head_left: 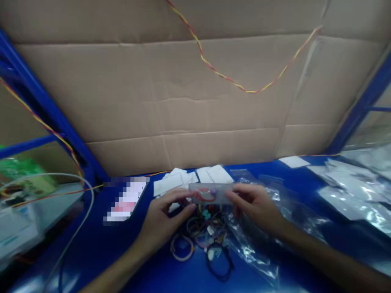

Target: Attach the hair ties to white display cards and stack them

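Observation:
My left hand [166,213] and my right hand [256,205] hold a small clear plastic bag [210,193] between them, one at each end, just above the blue table [91,244]. A red wire loop shows inside the bag. Both hands pinch its ends with curled fingers. Below the bag lies a tangle of small coiled wire harnesses [203,240] with white connectors.
White paper slips [189,177] lie behind the hands. Crinkled clear plastic bags [275,228] spread to the right, with more shiny bags [354,187] at the far right. A cardboard wall [195,101] with a red-yellow wire [232,81] closes the back. A grey cable [82,215] and green board [24,175] sit left.

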Demonstrator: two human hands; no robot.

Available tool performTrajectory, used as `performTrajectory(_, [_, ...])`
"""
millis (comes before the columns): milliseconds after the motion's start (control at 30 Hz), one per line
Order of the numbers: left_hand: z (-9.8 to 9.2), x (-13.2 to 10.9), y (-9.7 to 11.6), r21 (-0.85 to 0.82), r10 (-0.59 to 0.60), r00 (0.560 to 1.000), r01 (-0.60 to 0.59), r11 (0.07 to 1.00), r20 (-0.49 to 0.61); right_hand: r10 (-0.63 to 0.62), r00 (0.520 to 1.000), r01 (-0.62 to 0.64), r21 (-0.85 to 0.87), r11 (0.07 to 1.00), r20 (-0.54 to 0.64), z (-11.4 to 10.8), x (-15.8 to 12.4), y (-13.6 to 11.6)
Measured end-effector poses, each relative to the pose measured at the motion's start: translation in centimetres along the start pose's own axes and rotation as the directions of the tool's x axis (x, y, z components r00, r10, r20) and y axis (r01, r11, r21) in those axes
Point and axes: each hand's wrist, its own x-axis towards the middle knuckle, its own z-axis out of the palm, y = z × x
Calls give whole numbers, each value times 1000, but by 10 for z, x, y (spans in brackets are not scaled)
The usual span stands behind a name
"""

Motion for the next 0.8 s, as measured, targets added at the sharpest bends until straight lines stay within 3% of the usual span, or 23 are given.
performTrajectory(467, [0, 1, 3, 29, 4, 1000, -4, 1000, -17, -14, 1000, 14, -17, 1000, 7, -1, 1, 1])
performTrajectory(800, [-3, 4, 1, 44, -46, 999, 46, 998, 4, 0, 987, 9, -56, 998, 162, -3, 0, -1])
